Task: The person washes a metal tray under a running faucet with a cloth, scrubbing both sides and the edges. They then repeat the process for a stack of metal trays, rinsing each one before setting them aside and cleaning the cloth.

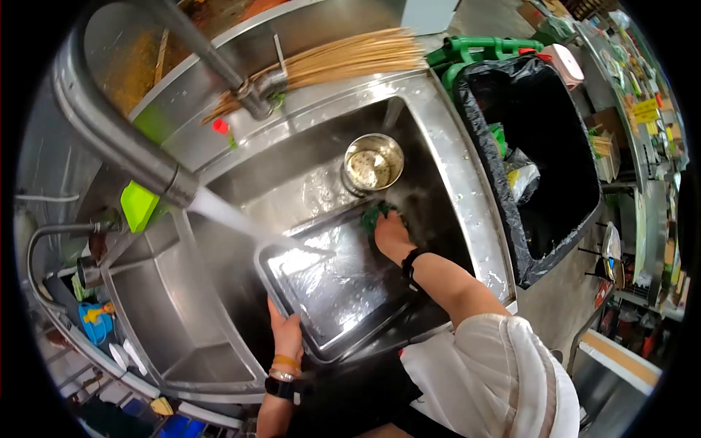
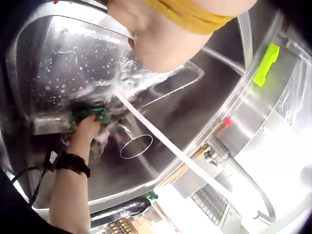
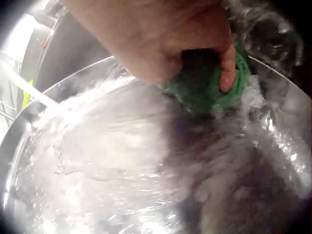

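Note:
A rectangular metal tray (image 1: 332, 274) lies tilted in the sink, with water running over it. My left hand (image 1: 287, 334) grips the tray's near left edge, the thumb on the rim; in the left wrist view, part of this hand (image 2: 163, 36) covers that edge. At the tray's far right side, my right hand (image 1: 392, 239) holds a green scouring pad (image 1: 374, 214) against the metal. The right wrist view has the fingers curled over the pad (image 3: 209, 92) at the tray's rim. A stream of water (image 1: 234, 220) falls from the faucet (image 1: 120, 135) onto the tray.
A round metal bowl (image 1: 374, 162) with cloudy liquid sits in the sink behind the tray. Long wooden skewers (image 1: 343, 62) lie along the back ledge. A second basin (image 1: 164, 292) is at left, and a black-lined bin (image 1: 496, 186) stands right of the sink.

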Demonstrator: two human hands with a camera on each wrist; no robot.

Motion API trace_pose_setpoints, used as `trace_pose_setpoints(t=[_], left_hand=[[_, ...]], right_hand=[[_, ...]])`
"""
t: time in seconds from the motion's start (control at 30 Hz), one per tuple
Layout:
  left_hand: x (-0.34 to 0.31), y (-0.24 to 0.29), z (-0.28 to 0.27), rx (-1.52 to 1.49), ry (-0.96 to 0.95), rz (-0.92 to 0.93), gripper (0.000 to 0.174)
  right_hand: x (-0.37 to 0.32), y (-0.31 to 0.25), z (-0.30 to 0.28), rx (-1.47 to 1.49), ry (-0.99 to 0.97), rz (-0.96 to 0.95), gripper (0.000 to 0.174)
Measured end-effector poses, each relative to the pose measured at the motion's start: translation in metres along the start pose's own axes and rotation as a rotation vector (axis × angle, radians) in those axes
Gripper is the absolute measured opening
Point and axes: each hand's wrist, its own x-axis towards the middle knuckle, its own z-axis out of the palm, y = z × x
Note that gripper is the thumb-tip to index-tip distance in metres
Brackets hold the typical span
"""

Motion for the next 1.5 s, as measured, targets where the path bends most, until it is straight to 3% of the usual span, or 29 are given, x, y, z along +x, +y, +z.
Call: trace_pose_setpoints(t=[0.07, 0.1, 0.17, 0.2, 0.27, 0.33, 0.37, 0.4, 0.47, 0.53, 0.57, 0.67, 0.7, 0.73, 0.77, 0.8, 0.87, 0.93, 1.03, 1.13, 1.27, 1.33, 1.43, 1.5], left_hand=[[0.002, 0.002, -0.001, 0.044, -0.007, -0.012, 0.078], [0.003, 0.002, 0.000, 0.033, 0.045, -0.052, 0.078], [0.003, 0.001, -0.001, 0.013, 0.007, -0.001, 0.059], [0.002, 0.005, 0.001, -0.018, -0.010, -0.021, 0.052], [0.004, -0.005, -0.005, -0.098, -0.018, -0.032, 0.052], [0.005, -0.008, -0.006, -0.105, 0.002, -0.004, 0.053], [0.013, -0.017, -0.015, -0.193, -0.039, -0.031, 0.052], [0.019, -0.020, -0.020, -0.284, -0.079, -0.056, 0.050], [0.016, -0.018, -0.019, -0.160, -0.045, -0.025, 0.049], [0.026, -0.030, -0.024, -0.087, -0.017, 0.034, 0.047], [0.021, -0.021, -0.019, -0.059, -0.014, 0.052, 0.048], [0.021, -0.011, -0.012, 0.007, -0.026, 0.094, 0.049], [0.021, -0.010, -0.016, 0.036, -0.035, 0.109, 0.050], [0.021, -0.010, -0.016, 0.056, -0.017, 0.093, 0.051], [0.022, -0.012, -0.014, 0.070, 0.002, 0.078, 0.053], [0.022, -0.015, -0.012, 0.081, 0.026, 0.060, 0.054], [0.021, -0.016, -0.015, 0.065, -0.018, 0.076, 0.054], [0.019, -0.008, -0.008, 0.095, 0.035, 0.041, 0.059], [0.021, -0.018, -0.012, 0.090, 0.012, 0.046, 0.053], [0.025, -0.011, -0.014, 0.092, 0.001, 0.119, 0.047], [0.009, -0.010, -0.026, 0.055, -0.017, 0.191, 0.065], [-0.019, 0.017, -0.032, 0.189, 0.011, 0.293, 0.068], [-0.044, 0.043, -0.046, 0.283, -0.016, 0.455, 0.076], [-0.068, 0.064, -0.038, 0.397, -0.040, 0.562, 0.077]], right_hand=[[-0.021, -0.032, -0.013, -0.053, 0.054, 0.035, 0.044], [-0.030, -0.044, -0.006, -0.047, 0.085, -0.074, 0.050], [-0.062, -0.084, -0.020, -0.128, 0.002, -0.295, 0.056], [-0.084, -0.104, -0.031, 0.122, 0.034, -0.314, 0.056], [-0.106, -0.141, -0.036, 0.151, -0.059, -0.442, 0.059], [-0.134, -0.160, -0.040, 0.113, 0.012, -0.679, 0.057], [-0.135, -0.161, -0.018, 0.111, 0.073, -0.799, 0.054], [-0.143, -0.158, -0.020, 0.159, 0.000, -0.860, 0.051], [-0.156, -0.136, -0.030, 0.249, -0.157, -0.976, 0.044], [-0.153, -0.104, -0.025, 0.127, -0.439, -1.160, 0.030], [-0.154, -0.084, -0.017, 0.017, -0.466, -1.208, 0.022], [-0.117, -0.024, -0.021, -0.301, -0.549, -1.000, 0.025], [-0.103, -0.010, -0.032, -0.566, -0.564, -0.901, 0.023], [-0.077, 0.027, -0.009, -0.630, -0.514, -0.756, 0.019], [-0.072, 0.035, -0.017, -0.643, -0.369, -0.572, 0.020], [-0.065, 0.030, -0.014, -0.605, -0.378, -0.432, 0.026], [-0.069, 0.011, -0.013, -0.224, -0.396, -0.424, 0.029], [-0.099, -0.031, -0.019, -0.048, -0.276, -0.630, 0.032], [-0.148, -0.110, -0.032, 0.257, -0.295, -0.827, 0.040], [-0.163, -0.149, -0.032, 0.256, -0.357, -0.891, 0.047], [-0.117, -0.120, -0.056, 0.150, -0.095, -0.770, 0.038], [-0.112, -0.096, -0.074, 0.309, 0.025, -0.698, 0.036], [-0.185, -0.108, -0.143, 0.439, 0.171, -0.905, 0.038], [-0.223, -0.130, -0.177, 0.414, 0.372, -1.039, 0.059]])
